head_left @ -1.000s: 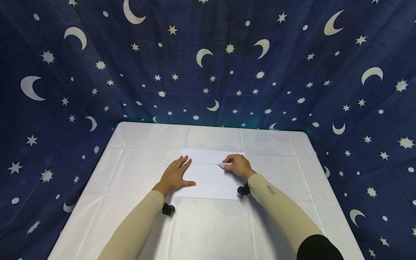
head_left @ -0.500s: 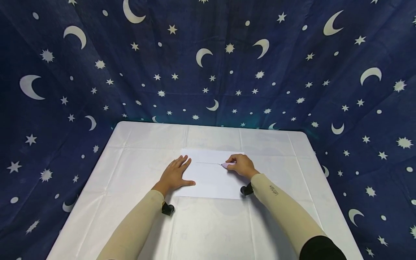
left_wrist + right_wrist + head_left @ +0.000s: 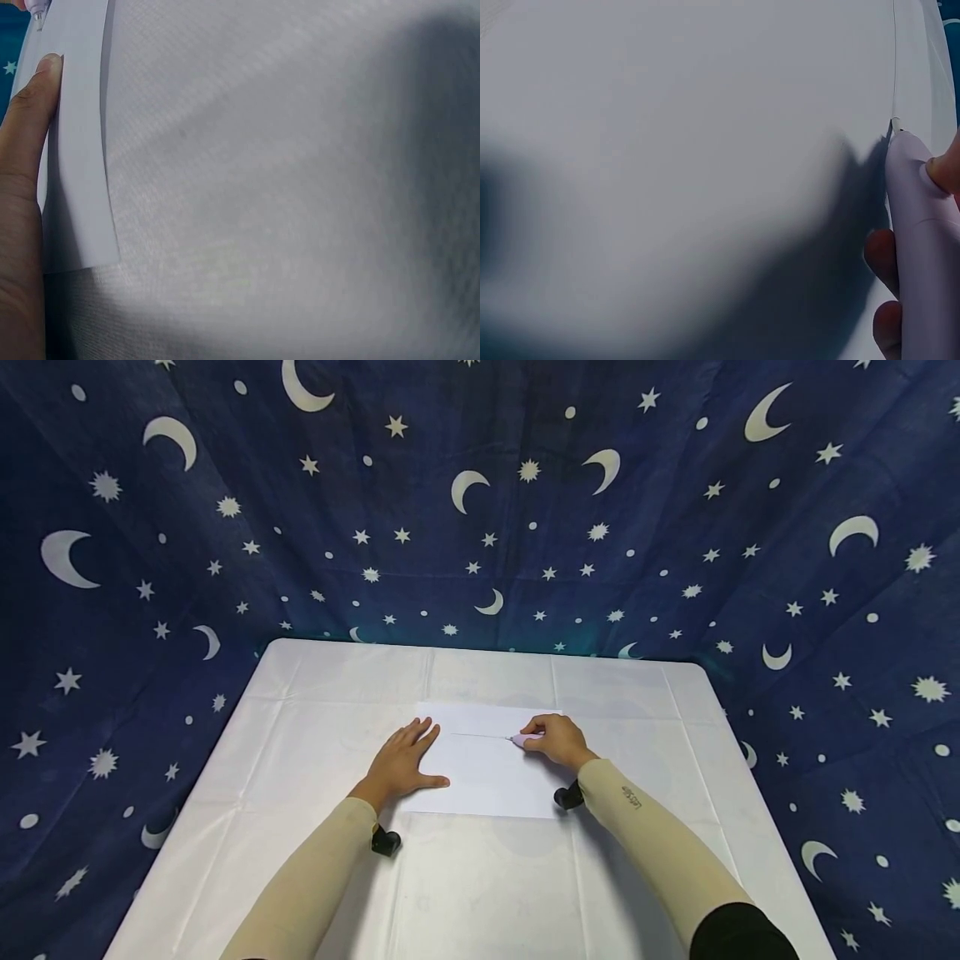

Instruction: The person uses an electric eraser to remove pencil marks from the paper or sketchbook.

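A white sheet of paper (image 3: 483,785) lies on the white-covered table. My left hand (image 3: 401,762) rests flat on its left side, fingers spread and thumb pointing right; the left wrist view shows the thumb (image 3: 34,105) along the sheet. With my right hand (image 3: 558,741) I grip a slim lavender utility knife (image 3: 930,255), thumb on its round slider button. The small tip (image 3: 896,126) is down at the paper. A thin straight line (image 3: 472,735) runs across the upper part of the sheet and ends at this tip.
The creased white tablecloth (image 3: 480,885) surrounds the paper. Behind and beside the table hangs a dark blue curtain (image 3: 420,460) with moons and stars. Black wrist cameras (image 3: 386,841) sit at both sleeves.
My right hand moved slightly right with the utility knife, and the line lengthened a little with it; over the last half second it hardly moved. My left hand stays in place.
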Demonstrator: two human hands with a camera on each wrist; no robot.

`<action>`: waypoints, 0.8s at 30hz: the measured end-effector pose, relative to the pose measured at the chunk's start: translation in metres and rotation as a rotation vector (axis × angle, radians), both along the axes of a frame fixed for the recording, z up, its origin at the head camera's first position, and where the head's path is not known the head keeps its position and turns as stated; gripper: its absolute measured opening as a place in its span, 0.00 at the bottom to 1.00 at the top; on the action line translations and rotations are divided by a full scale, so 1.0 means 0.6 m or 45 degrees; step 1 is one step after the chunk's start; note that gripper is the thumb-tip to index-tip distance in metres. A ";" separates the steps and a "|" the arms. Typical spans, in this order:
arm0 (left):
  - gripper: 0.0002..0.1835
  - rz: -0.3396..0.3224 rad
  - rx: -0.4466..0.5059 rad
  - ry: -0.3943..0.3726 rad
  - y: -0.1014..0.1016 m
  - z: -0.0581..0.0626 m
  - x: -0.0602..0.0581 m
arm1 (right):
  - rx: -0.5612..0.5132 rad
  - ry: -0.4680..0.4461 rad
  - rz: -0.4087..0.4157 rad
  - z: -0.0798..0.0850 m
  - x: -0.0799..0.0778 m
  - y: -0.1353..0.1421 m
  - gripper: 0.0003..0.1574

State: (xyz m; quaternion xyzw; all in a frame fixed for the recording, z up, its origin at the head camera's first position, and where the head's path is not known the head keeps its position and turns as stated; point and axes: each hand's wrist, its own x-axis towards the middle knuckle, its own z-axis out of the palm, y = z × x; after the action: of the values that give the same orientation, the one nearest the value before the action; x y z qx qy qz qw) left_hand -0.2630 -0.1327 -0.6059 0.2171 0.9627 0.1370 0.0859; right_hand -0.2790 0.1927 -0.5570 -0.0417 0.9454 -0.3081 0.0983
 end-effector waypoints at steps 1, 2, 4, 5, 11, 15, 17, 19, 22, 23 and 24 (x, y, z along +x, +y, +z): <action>0.61 -0.001 0.004 -0.002 0.000 0.000 0.000 | -0.001 -0.004 -0.001 0.000 0.000 -0.002 0.10; 0.61 -0.001 0.005 -0.005 0.000 0.000 0.001 | -0.003 -0.007 -0.003 0.000 0.000 -0.004 0.10; 0.61 0.000 0.004 -0.014 0.000 0.000 0.001 | -0.006 -0.008 0.004 0.000 0.000 -0.007 0.10; 0.61 -0.002 0.013 -0.016 0.001 0.001 0.002 | -0.009 -0.010 0.001 0.000 0.000 -0.009 0.10; 0.60 -0.003 0.006 -0.036 0.004 0.009 0.005 | -0.005 0.006 0.022 0.002 0.000 -0.021 0.10; 0.60 -0.002 -0.003 -0.047 0.005 0.013 0.006 | 0.006 0.009 0.028 0.005 -0.001 -0.023 0.11; 0.60 -0.001 -0.002 -0.049 0.005 0.013 0.005 | 0.020 0.012 0.029 0.006 -0.001 -0.020 0.11; 0.60 0.001 -0.007 -0.047 0.004 0.011 0.004 | 0.035 0.013 0.028 0.005 -0.002 -0.016 0.11; 0.60 0.002 -0.013 -0.033 0.002 0.008 0.002 | 0.044 0.005 0.017 0.005 -0.002 -0.007 0.11; 0.60 0.003 -0.016 -0.030 0.002 0.007 0.001 | 0.046 0.002 0.013 0.006 -0.003 -0.004 0.11; 0.61 0.003 -0.019 -0.026 0.002 0.006 0.000 | 0.048 0.000 0.011 0.006 -0.002 -0.002 0.11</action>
State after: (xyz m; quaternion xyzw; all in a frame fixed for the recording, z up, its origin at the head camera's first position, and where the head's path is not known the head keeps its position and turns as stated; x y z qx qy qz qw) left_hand -0.2629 -0.1316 -0.6025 0.2139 0.9630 0.1321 0.0974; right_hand -0.2804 0.1915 -0.5535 -0.0442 0.9508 -0.2898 0.1002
